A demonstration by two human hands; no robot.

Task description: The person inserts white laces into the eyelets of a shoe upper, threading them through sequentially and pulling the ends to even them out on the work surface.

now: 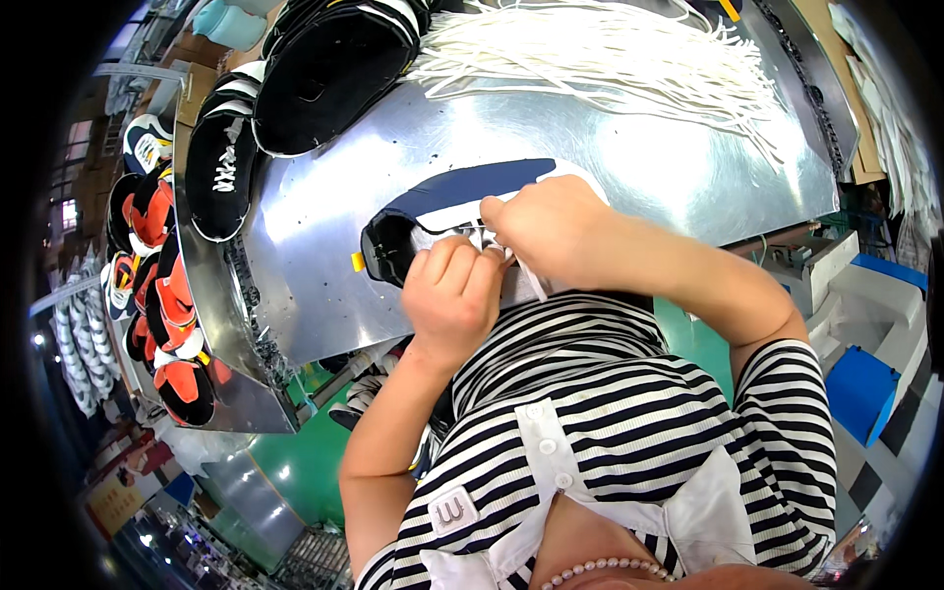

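A navy and white shoe upper (472, 189) with a dark padded collar lies on its side on the metal table, close against my body. A white shoelace (531, 279) hangs from its eyelet area between my hands. My left hand (452, 295) is closed, its curled fingers pinching the lace at the opening near the collar. Over the toe side, my right hand (551, 228) is also closed on the lace, thumb toward the left hand. Its other fingertips are hidden behind the hand. A small yellow tab (358, 262) sticks out by the collar.
Loose white laces (600, 59) lie spread along the table's far side. Stacked dark shoe uppers (329, 79) stand at the far left, beside a laced black upper (221, 177). Orange-lined uppers (182, 388) fill a left side shelf. A blue bin (861, 393) is at the right.
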